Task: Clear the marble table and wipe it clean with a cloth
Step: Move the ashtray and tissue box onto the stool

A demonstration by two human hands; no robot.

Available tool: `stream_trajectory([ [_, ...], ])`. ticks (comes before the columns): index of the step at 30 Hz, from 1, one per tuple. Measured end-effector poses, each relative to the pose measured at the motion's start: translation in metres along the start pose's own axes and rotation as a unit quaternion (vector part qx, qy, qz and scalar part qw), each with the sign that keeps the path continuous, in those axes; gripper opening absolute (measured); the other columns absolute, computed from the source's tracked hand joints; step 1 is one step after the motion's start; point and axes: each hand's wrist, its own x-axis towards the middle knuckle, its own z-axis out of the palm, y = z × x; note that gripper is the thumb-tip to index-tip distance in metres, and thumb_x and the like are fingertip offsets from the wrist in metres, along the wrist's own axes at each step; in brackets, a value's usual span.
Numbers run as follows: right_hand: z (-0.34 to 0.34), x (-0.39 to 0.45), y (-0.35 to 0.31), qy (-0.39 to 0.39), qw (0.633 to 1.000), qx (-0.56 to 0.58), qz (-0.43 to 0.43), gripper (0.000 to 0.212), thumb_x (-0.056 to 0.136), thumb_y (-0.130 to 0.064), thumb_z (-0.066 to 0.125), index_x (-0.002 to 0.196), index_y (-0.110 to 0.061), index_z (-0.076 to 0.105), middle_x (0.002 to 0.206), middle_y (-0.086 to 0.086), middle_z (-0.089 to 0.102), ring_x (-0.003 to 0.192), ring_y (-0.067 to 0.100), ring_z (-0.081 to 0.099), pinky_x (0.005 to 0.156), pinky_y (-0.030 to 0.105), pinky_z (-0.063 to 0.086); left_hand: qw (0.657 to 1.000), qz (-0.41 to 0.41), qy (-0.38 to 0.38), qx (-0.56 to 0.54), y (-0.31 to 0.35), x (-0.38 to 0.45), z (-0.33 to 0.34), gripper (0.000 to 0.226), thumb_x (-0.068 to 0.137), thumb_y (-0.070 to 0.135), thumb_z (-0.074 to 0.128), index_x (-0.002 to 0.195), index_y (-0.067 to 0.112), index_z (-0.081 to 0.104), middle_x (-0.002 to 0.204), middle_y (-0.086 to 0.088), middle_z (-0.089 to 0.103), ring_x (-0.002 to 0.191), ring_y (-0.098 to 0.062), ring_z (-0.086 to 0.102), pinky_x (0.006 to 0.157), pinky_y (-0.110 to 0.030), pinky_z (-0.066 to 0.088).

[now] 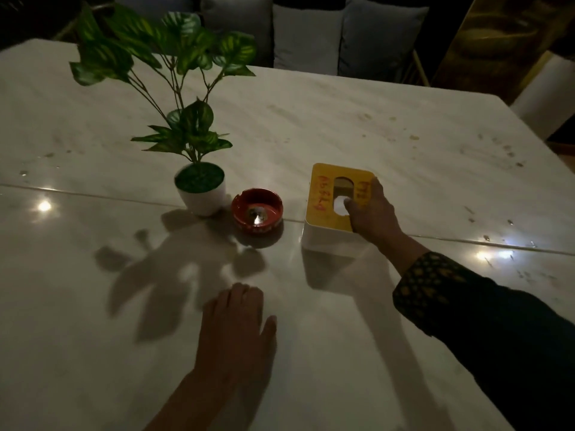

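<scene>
Marble table [311,126] fills pretty much everything, crumbs scattered toward 2 o'clock. Potted plant [199,188] sits center-left, tissue box [334,209] at its 3 o'clock with the right hand [371,213] gripping its yellow lid, thumb in the slot. Left hand [236,331] rests flat at 6 o'clock, fingers relaxed. Red ashtray [257,211] sits between pot and box.

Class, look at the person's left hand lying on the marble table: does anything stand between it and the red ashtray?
Nothing visible does. The left hand rests on bare marble table, and only a shadowed surface lies between it and the round red ashtray. The white-potted plant stands to the ashtray's left, outside that path.
</scene>
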Motion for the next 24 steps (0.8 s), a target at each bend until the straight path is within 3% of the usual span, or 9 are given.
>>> stream_trajectory([
  [2,0.002,0.001,0.001,0.011,1.000,-0.001,0.004,0.077,0.091,-0.043,0.057,0.152,-0.023,0.015,0.140,0.010,0.049,0.125,0.034,0.049,0.103,0.046,0.041,0.999,-0.001,0.026,-0.032,-0.005,0.027,-0.012,0.040,0.082,0.053,0.046,0.104,0.023,0.061,0.102,-0.001,0.061,0.091,-0.024,0.060,0.078,-0.039,0.046],
  [4,0.006,0.003,0.004,0.021,1.000,0.001,0.003,0.077,0.091,-0.041,0.057,0.152,-0.023,0.014,0.140,0.011,0.049,0.124,0.034,0.050,0.103,0.046,0.041,0.996,-0.018,0.053,-0.068,-0.012,0.061,-0.025,0.052,0.086,0.052,0.053,0.124,0.018,0.053,0.121,-0.006,0.058,0.109,-0.027,0.057,0.090,-0.041,0.045],
  [6,0.009,0.005,0.006,0.027,1.000,0.000,0.012,0.078,0.091,-0.039,0.057,0.153,-0.024,0.012,0.141,0.012,0.047,0.125,0.035,0.048,0.104,0.047,0.040,0.991,-0.065,0.041,-0.114,-0.014,0.095,-0.038,0.073,0.085,0.057,0.058,0.143,0.019,0.033,0.140,-0.010,0.045,0.128,-0.031,0.045,0.105,-0.047,0.038],
  [9,0.011,0.009,0.010,0.036,0.999,0.008,0.010,0.078,0.091,-0.035,0.060,0.153,-0.024,0.013,0.145,0.011,0.045,0.128,0.035,0.046,0.107,0.048,0.038,0.983,-0.141,-0.037,-0.115,-0.012,0.137,-0.039,0.107,0.076,0.075,0.056,0.152,0.026,-0.001,0.157,-0.011,0.019,0.144,-0.034,0.020,0.115,-0.049,0.021],
  [12,0.011,0.010,0.012,0.046,0.999,0.012,0.003,0.076,0.091,-0.033,0.061,0.152,-0.025,0.017,0.145,0.012,0.045,0.128,0.037,0.045,0.107,0.050,0.037,0.968,-0.183,-0.127,-0.115,-0.010,0.162,-0.020,0.120,0.071,0.081,0.053,0.147,0.029,-0.024,0.161,-0.007,-0.008,0.148,-0.032,-0.002,0.118,-0.048,0.010],
  [14,0.010,0.010,0.012,0.049,0.999,0.023,0.007,0.075,0.091,-0.032,0.062,0.151,-0.025,0.018,0.143,0.014,0.045,0.126,0.039,0.046,0.106,0.051,0.038,0.963,-0.193,-0.127,-0.140,-0.009,0.173,-0.007,0.127,0.067,0.079,0.060,0.147,0.029,-0.025,0.161,-0.007,-0.009,0.148,-0.032,-0.002,0.119,-0.050,0.013],
  [20,0.009,0.006,0.012,0.055,0.997,0.047,0.021,0.078,0.089,-0.031,0.064,0.151,-0.026,0.017,0.139,0.015,0.049,0.122,0.039,0.050,0.102,0.054,0.041,0.956,-0.222,-0.002,-0.190,-0.004,0.185,0.011,0.130,0.061,0.064,0.078,0.153,0.020,-0.002,0.157,-0.011,0.015,0.144,-0.032,0.018,0.114,-0.044,0.025],
  [24,0.001,-0.018,0.014,0.052,0.997,0.051,0.018,0.076,0.090,-0.028,0.062,0.151,-0.026,0.018,0.139,0.014,0.049,0.122,0.038,0.050,0.102,0.054,0.042,0.957,-0.194,-0.011,-0.215,-0.001,0.155,0.014,0.124,0.065,0.066,0.074,0.152,0.019,0.000,0.156,-0.011,0.015,0.143,-0.032,0.021,0.116,-0.043,0.025],
])
